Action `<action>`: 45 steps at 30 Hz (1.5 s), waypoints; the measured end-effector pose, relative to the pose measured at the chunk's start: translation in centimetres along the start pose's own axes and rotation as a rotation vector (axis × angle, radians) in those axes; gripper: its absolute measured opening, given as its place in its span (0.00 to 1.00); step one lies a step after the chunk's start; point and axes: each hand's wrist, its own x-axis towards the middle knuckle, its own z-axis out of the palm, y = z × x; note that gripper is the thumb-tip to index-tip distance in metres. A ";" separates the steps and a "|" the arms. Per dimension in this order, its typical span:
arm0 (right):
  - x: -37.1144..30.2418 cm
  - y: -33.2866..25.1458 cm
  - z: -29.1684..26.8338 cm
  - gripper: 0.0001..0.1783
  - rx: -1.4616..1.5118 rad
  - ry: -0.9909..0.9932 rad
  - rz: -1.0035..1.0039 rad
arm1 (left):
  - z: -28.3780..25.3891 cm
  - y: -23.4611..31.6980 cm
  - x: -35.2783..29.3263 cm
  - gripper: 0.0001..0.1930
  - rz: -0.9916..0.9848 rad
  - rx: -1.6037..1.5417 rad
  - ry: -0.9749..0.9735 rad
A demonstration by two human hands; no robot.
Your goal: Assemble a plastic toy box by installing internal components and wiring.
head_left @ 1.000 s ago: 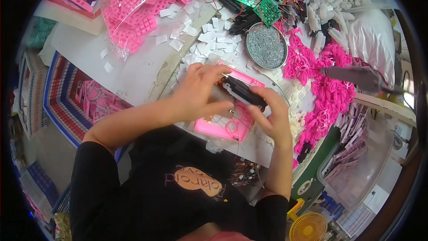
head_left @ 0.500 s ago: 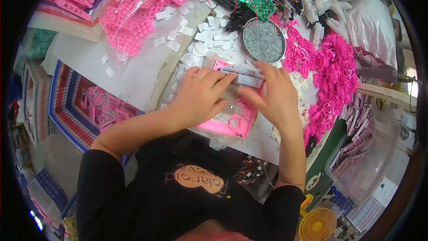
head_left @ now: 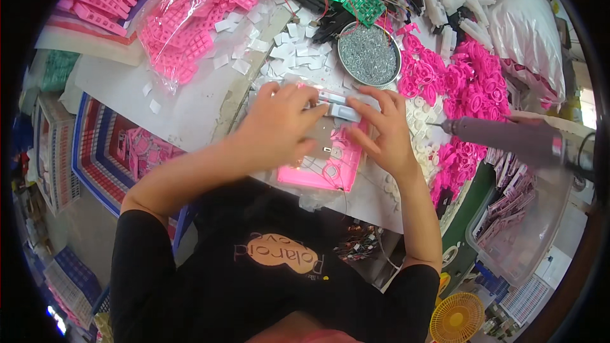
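Compared with one second earlier, the dark block held tilted between the hands is no longer seen; a grey unit (head_left: 343, 112) now lies in the far end of the pink casing (head_left: 311, 180), as at half a second earlier. The screwdriver (head_left: 502, 136) has swung closer to the right hand (head_left: 391, 130), on its outer side, tip toward it.

Left hand (head_left: 279, 124): wide, thumb clear of the fingers, index fingertip at the unit's left end. Right hand: wide, thumb apart over the casing's right wall, fingertips at the unit's right end. Fingertip pressure cannot be told.

The casing is a shallow tray, located between and nearer the wearer than the fingertips. Its near floor carries a raised ring outline; a thin dark wire (head_left: 345, 198) extends past its near edge. The unit is elongated, smooth and partly covered by the fingers.
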 end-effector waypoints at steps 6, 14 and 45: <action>-2.7 4.2 0.9 0.19 0.451 0.311 0.501 | 1.8 -4.7 12.8 0.08 0.044 0.063 0.053; 4.4 -5.4 -6.4 0.46 1.415 0.343 -0.033 | 3.8 -3.5 17.4 0.08 -0.075 0.306 -0.432; 1.6 -4.1 -4.8 0.29 1.211 0.615 0.068 | 0.0 0.9 7.5 0.10 0.226 -0.210 0.011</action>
